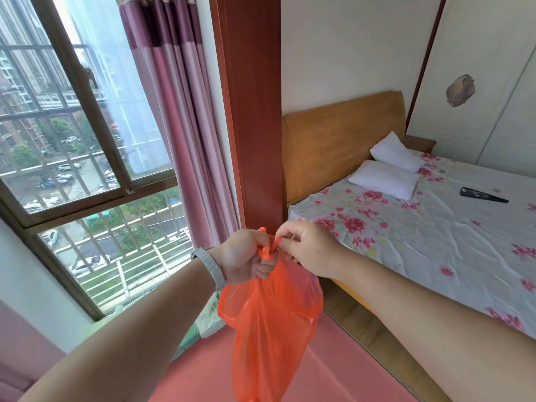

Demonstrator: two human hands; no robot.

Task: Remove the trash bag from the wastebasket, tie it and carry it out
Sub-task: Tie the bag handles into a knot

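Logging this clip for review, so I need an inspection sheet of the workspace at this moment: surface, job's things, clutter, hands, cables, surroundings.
Surface: red floor below the hands; no wastebasket in view.
Job's things: orange trash bag hangs in the air, its top gathered into a knot.
Clutter: dark flat object on the bed; pale bags under the window.
Hands: left hand has its grip on the bag neck; right hand pinches the knot's tail.
Cables: nothing seen.
Surroundings: barred window, purple curtain, bed with two white pillows.
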